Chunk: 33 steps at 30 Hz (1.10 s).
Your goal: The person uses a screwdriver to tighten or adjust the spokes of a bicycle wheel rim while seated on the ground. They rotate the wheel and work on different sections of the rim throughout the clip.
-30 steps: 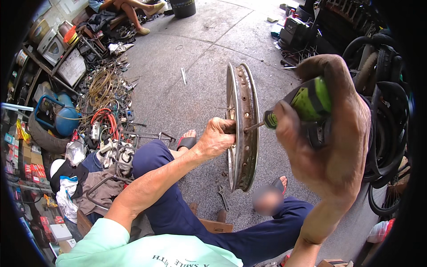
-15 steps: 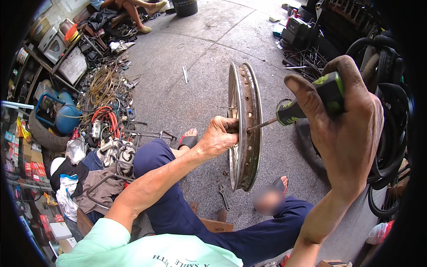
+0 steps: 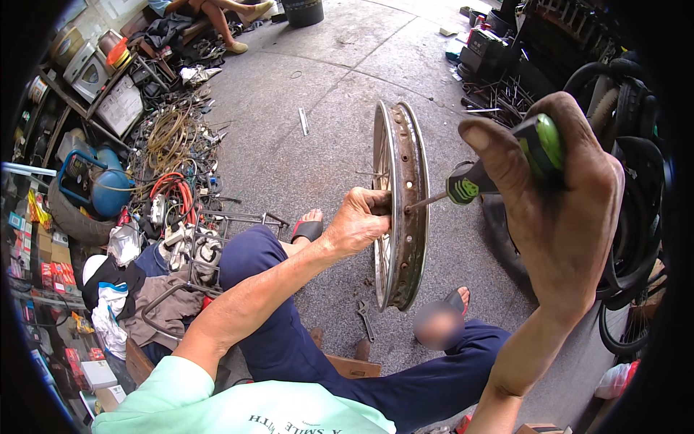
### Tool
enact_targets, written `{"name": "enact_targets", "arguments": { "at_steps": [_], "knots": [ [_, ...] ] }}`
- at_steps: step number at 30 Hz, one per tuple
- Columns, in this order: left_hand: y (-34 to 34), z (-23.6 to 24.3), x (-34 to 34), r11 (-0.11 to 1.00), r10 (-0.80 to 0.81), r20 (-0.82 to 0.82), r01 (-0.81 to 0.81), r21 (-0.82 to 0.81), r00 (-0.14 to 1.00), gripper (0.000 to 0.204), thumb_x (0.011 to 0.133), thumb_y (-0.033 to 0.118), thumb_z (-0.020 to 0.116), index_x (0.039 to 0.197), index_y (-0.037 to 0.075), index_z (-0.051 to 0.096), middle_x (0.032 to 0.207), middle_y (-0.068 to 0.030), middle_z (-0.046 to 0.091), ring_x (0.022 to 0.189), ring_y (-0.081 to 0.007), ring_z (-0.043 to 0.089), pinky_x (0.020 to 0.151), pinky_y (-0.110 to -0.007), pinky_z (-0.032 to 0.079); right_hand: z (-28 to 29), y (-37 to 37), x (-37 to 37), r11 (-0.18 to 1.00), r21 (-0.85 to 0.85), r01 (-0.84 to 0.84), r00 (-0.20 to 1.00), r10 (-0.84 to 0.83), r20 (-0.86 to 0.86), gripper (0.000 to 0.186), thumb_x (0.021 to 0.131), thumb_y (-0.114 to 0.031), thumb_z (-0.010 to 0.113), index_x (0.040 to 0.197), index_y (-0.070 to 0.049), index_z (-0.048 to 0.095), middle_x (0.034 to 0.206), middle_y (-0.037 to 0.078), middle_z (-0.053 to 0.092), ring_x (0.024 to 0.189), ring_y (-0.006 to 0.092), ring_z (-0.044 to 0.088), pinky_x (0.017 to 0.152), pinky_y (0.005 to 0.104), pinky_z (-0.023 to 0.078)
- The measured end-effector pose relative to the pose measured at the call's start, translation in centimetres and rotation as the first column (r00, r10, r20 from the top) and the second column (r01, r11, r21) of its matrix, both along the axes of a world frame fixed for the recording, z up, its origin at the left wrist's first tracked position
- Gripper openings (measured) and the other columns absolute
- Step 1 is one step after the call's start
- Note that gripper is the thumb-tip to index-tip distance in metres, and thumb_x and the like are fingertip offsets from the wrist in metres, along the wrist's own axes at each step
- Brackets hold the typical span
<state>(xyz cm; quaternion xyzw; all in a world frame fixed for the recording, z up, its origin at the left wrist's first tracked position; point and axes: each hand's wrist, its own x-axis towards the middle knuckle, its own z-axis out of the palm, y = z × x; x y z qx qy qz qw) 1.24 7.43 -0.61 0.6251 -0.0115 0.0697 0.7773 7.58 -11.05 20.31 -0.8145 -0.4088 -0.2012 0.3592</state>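
Note:
A spoked wheel (image 3: pixel 409 267), its metal rim stained brown in the channel and without a tyre, stands upright before me. My left hand (image 3: pixel 359 223) is closed on its left side, thumb and fingers at the spokes by the rim; the fingertips are partly hidden. My right hand (image 3: pixel 560 195) grips a screwdriver (image 3: pixel 463 186) with a green and black handle, high on the right. Its thin shaft points left, and the tip meets a nipple hole in the rim channel, level with my left fingers. One loose spoke end sticks out left of the rim.
On the floor lie an adjustable wrench (image 3: pixel 366 320) and a flat metal strip (image 3: pixel 303 121). Cables, a blue compressor tank (image 3: pixel 108 184) and cloths crowd the left. Black tyres (image 3: pixel 636 181) hang at the right. Another person's legs (image 3: pixel 217 22) show at the far left.
The screwdriver handle has turned a little in my right hand, its tip still at the same rim hole. The wheel and left hand have shifted very slightly right.

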Motion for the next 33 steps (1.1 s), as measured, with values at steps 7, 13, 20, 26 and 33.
{"name": "enact_targets", "arguments": {
  "at_steps": [7, 13, 20, 26, 33],
  "knots": [
    [-0.2, 0.5, 0.0, 0.999, -0.042, 0.017, 0.042, -0.005, 0.999, 0.025, 0.088, -0.005, 0.066, 0.111, -0.003, 0.073, 0.095, 0.0043, 0.07, 0.083, -0.002, 0.056, 0.07, -0.021, 0.049, 0.1, -0.5, -1.0, 0.996, -0.002, -0.086, 0.996, 0.086, 0.001, 0.03, 0.087, -0.004, 0.068, 0.116, -0.004, 0.058, 0.077, 0.004, 0.06, 0.063, 0.0096, 0.058, 0.056, 0.0254, 0.047],
    [-0.2, 0.1, 0.0, 0.999, -0.006, 0.012, 0.007, -0.036, 1.0, 0.024, 0.088, -0.006, 0.066, 0.11, -0.003, 0.073, 0.096, 0.0043, 0.069, 0.084, -0.0019, 0.056, 0.07, -0.02, 0.049, 0.7, -1.6, -0.1, 0.941, -0.297, 0.16, 0.986, -0.137, 0.096, 0.029, 0.092, -0.01, 0.07, 0.119, -0.005, 0.059, 0.088, 0.007, 0.064, 0.068, 0.0116, 0.06, 0.057, 0.0272, 0.049],
    [-0.2, -0.1, 0.2, 1.0, -0.013, -0.002, 0.013, -0.01, 1.0, 0.024, 0.088, -0.007, 0.065, 0.11, -0.002, 0.073, 0.1, 0.0013, 0.07, 0.088, -0.0043, 0.059, 0.077, -0.022, 0.049, 0.0, -1.4, 0.1, 0.982, 0.042, -0.181, 0.981, 0.184, -0.066, 0.05, 0.082, -0.021, 0.081, 0.124, -0.006, 0.058, 0.095, 0.007, 0.065, 0.084, 0.014, 0.064, 0.075, 0.0283, 0.053],
    [-0.1, 0.2, -0.1, 0.999, 0.045, -0.041, -0.044, 0.023, 0.998, 0.03, 0.087, -0.008, 0.056, 0.114, -0.003, 0.068, 0.096, 0.003, 0.068, 0.083, -0.003, 0.057, 0.07, -0.021, 0.048, 0.2, -0.1, -0.2, 0.979, -0.115, 0.168, 0.986, -0.165, 0.037, 0.046, 0.083, -0.037, 0.083, 0.108, -0.007, 0.059, 0.062, 0.002, 0.06, 0.056, 0.0105, 0.059, 0.054, 0.0265, 0.046],
    [-0.8, 4.4, -1.1, 0.994, 0.11, -0.223, -0.106, 0.027, 0.969, 0.058, 0.089, 0.009, 0.061, 0.14, -0.006, 0.038, 0.116, -0.0159, 0.064, 0.105, -0.0189, 0.06, 0.091, -0.035, 0.05, 0.0, -1.3, 0.2, 0.999, -0.032, -0.034, 0.999, 0.034, 0.016, 0.036, 0.086, -0.01, 0.072, 0.119, -0.006, 0.058, 0.087, 0.008, 0.065, 0.077, 0.0133, 0.064, 0.064, 0.0261, 0.051]
  ]
}}
